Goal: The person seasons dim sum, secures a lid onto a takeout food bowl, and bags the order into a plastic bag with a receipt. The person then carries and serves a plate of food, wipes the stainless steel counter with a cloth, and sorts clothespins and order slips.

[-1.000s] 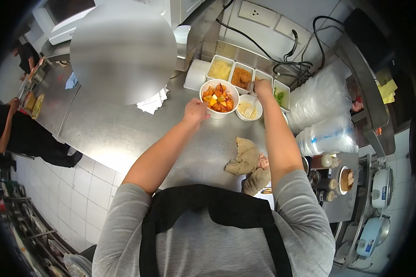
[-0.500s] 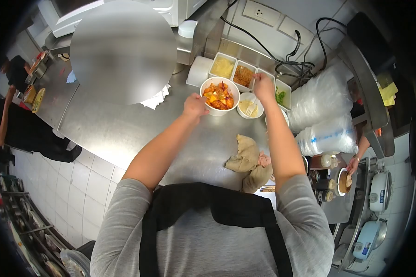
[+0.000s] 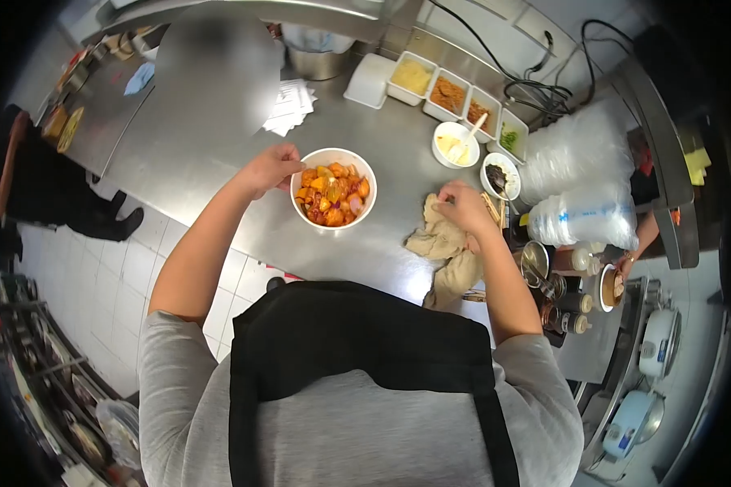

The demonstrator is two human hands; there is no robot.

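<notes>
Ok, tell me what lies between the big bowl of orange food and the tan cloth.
In the head view, only a bare stretch of steel counter lies between the big bowl and the tan cloth.

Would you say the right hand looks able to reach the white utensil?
Probably yes: only bare counter shows between the right hand and the small bowl, and the white utensil juts past its rim.
</notes>
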